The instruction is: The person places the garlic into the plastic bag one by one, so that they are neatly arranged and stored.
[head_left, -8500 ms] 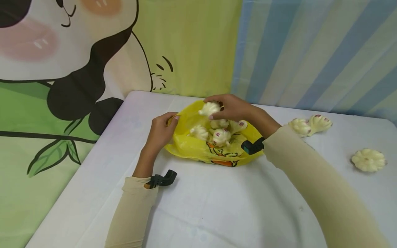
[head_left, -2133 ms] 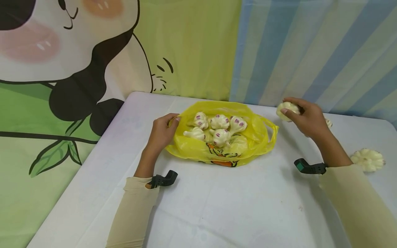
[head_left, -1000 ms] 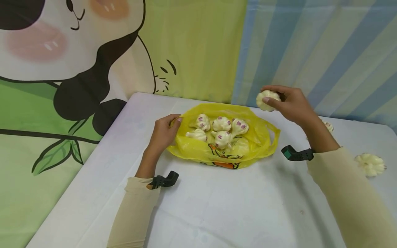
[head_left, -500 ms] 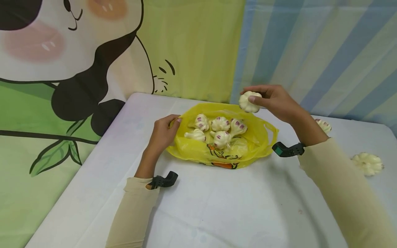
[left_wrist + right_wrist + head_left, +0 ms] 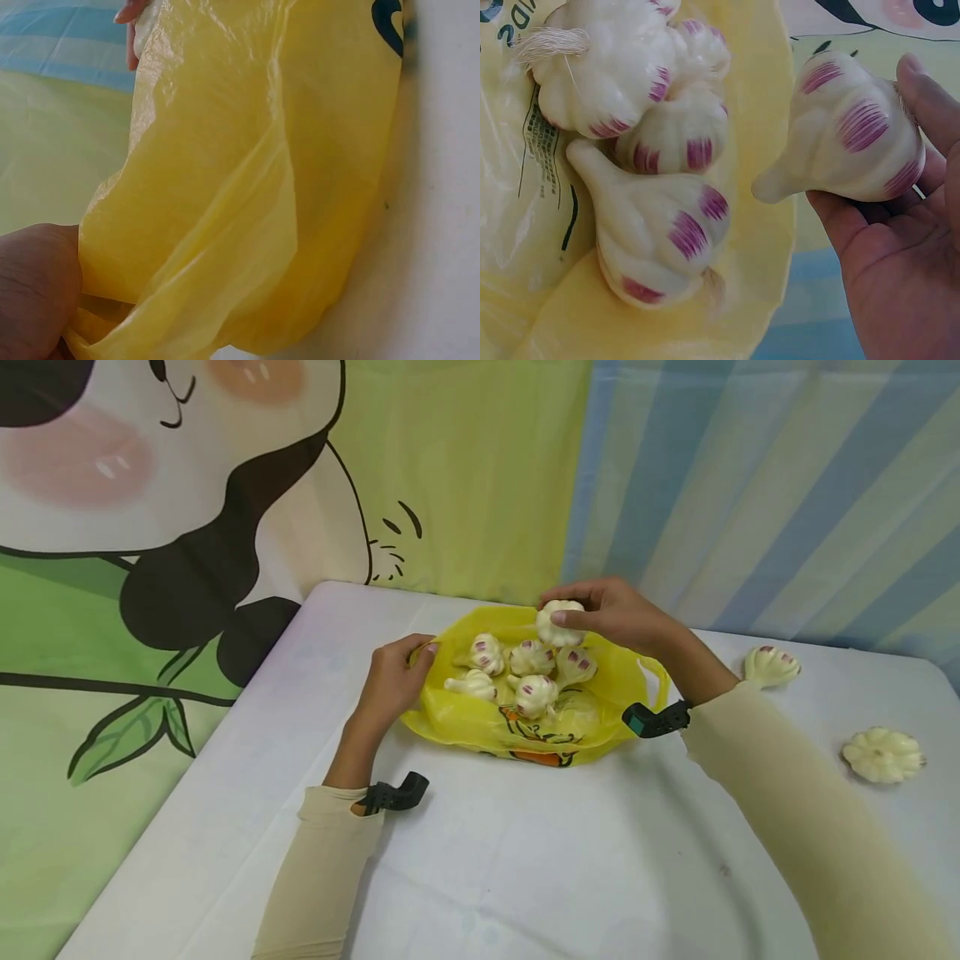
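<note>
A yellow plastic bag [image 5: 450, 718] lies with its mouth wide on the white table, several purple-marked garlic bulbs [image 5: 536, 695] inside it. At its left rim my left hand [image 5: 393, 681] pinches the plastic between thumb and fingers; the left wrist view shows the folded yellow film [image 5: 217, 187] beside that hand. My right hand [image 5: 618, 614] grips another garlic bulb [image 5: 561, 623] over the far side of the bag. In the right wrist view this held bulb [image 5: 855, 131] sits between thumb and fingers, its stem pointing toward the bulbs in the bag.
Two more garlic bulbs lie on the table to the right: one bulb [image 5: 771, 667] near the back edge and a rounder bulb [image 5: 885, 755] nearer the right side. Behind the table hangs a printed curtain [image 5: 465, 477]. A bag handle loop [image 5: 658, 681] sticks out under the right wrist.
My right hand picked up a bulb at the right and carried it left over the bag; the bulb it held earliest now lies inside. My left hand keeps its hold on the rim.
</note>
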